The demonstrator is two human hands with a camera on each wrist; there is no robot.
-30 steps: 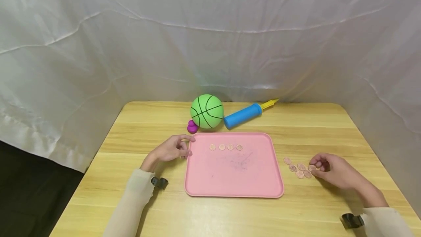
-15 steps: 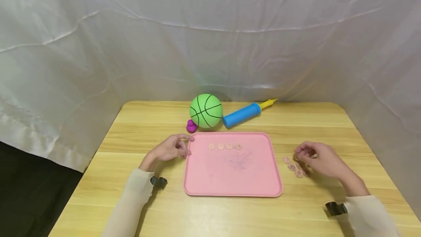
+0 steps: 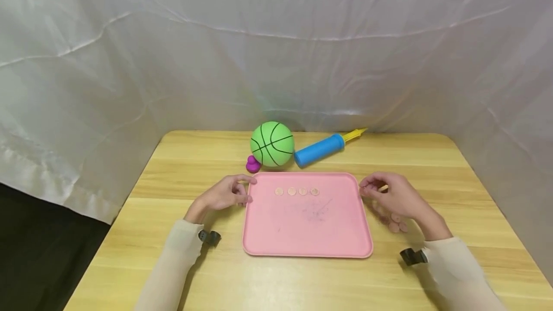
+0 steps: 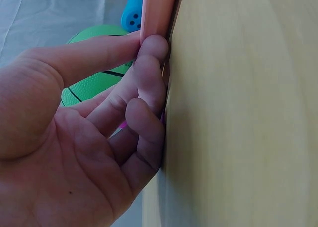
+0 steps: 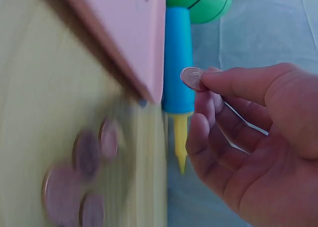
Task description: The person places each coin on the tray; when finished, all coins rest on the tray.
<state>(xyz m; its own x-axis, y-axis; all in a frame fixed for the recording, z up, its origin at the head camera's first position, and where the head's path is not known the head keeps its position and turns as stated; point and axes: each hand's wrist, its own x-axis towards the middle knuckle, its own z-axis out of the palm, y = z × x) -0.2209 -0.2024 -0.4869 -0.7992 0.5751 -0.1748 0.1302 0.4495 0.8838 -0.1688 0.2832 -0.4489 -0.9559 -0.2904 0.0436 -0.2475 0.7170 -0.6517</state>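
A pink tray [image 3: 302, 236] lies on the wooden table, with a row of several copper-coloured coins [image 3: 292, 191] near its far edge. At the tray's left rim, my left hand [image 3: 221, 193] holds the edge between thumb and curled fingers; the left wrist view shows the tray edge [image 4: 158, 11] there. My right hand [image 3: 394, 197] hovers beside the tray's right rim. In the right wrist view it pinches one coin [image 5: 191, 78] between thumb and forefinger. Below that hand, several loose coins [image 5: 62, 194] lie on the table, partly hidden from the head view.
Behind the tray stand a green ball [image 3: 272, 144] with black lines and a small purple object [image 3: 253, 164]. A blue hand pump [image 3: 319, 150] with a yellow nozzle [image 3: 355, 135] lies right of the ball. Pale cloth [image 3: 276, 61] hangs around the table.
My right hand has picked a coin from the loose group, lifted it and carried it left to the tray's right rim. The left hand stays at the tray's left edge.
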